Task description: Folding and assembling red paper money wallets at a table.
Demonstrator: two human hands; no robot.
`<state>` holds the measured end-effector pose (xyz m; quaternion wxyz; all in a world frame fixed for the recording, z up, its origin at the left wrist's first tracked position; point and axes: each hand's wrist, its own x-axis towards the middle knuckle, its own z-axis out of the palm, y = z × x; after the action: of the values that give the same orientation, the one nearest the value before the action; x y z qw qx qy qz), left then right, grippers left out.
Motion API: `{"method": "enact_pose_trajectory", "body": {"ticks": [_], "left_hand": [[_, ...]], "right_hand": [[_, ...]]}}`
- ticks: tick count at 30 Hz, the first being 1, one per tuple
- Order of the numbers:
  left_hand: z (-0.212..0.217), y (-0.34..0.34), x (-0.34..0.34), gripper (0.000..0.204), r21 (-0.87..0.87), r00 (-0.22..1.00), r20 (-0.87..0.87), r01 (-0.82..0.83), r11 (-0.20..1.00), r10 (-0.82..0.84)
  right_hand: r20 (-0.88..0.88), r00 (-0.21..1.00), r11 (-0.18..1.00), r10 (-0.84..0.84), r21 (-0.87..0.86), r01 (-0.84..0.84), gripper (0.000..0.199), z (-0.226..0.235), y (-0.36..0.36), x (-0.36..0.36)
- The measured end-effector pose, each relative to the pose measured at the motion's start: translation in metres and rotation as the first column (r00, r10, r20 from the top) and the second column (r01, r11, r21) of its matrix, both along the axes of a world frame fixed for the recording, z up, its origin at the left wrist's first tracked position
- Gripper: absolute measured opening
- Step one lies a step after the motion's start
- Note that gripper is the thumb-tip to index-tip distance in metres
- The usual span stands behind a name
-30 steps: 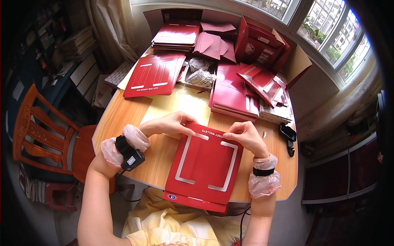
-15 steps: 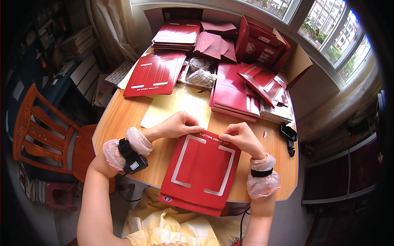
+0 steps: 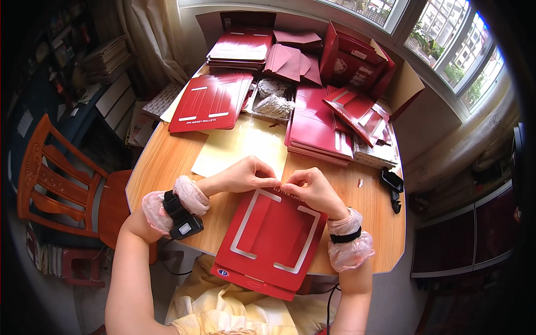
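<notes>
A red cardboard sleeve point(image 3: 269, 234) with white bracket-shaped marks lies at a slant over the table's front edge, its near end above my lap. My left hand point(image 3: 248, 173) closes thumb and fingers on its far edge. Right beside it, my right hand point(image 3: 314, 192) pinches the same edge, covering part of the white lettering. The fingertips of both hands meet there; whether something small sits between them is hidden.
Behind the hands are stacked red cards point(image 3: 212, 100), a clear tray point(image 3: 272, 100) of small pale pieces, red folders point(image 3: 318, 120) and an open red box point(image 3: 357, 61). A yellow sheet point(image 3: 240, 148) lies mid-table. A black strap point(image 3: 392, 181) rests at the right edge; a wooden chair point(image 3: 67, 184) stands left.
My right hand has moved left along the sleeve's far edge until its fingertips meet those of my left hand. The sleeve's near end has shifted slightly left and toward me.
</notes>
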<state>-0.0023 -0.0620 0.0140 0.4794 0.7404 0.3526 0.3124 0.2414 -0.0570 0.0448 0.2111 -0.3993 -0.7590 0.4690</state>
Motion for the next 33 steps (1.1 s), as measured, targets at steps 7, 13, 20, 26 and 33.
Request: {"method": "enact_pose_trajectory", "body": {"ticks": [7, 13, 20, 26, 33], "left_hand": [[0.003, 0.002, -0.001, 0.023, -0.079, 1.0, 0.002, 0.008, 0.997, -0.008], [0.004, 0.004, -0.006, 0.024, -0.178, 0.996, 0.071, -0.033, 0.984, 0.046], [-0.001, 0.014, -0.018, 0.027, -0.275, 0.989, 0.106, -0.068, 0.959, 0.101], [-0.003, 0.017, -0.023, 0.026, -0.284, 0.983, 0.141, -0.074, 0.956, 0.118], [-0.005, 0.022, -0.031, 0.026, -0.28, 0.982, 0.135, -0.09, 0.956, 0.132]], "right_hand": [[0.028, 0.999, 0.998, 0.026, -0.049, -0.025, 0.026, 0.011, 0.002, 0.007], [0.028, 0.998, 0.996, 0.063, -0.065, -0.061, 0.026, 0.01, 0.01, 0.028], [0.024, 0.998, 0.99, 0.064, -0.124, -0.06, 0.019, 0.014, 0.017, 0.055], [0.004, 0.997, 0.993, 0.08, -0.087, -0.079, 0.02, 0.018, 0.022, 0.072], [-0.058, 0.998, 0.987, -0.006, -0.162, -0.003, 0.021, 0.017, 0.025, 0.078]]}}
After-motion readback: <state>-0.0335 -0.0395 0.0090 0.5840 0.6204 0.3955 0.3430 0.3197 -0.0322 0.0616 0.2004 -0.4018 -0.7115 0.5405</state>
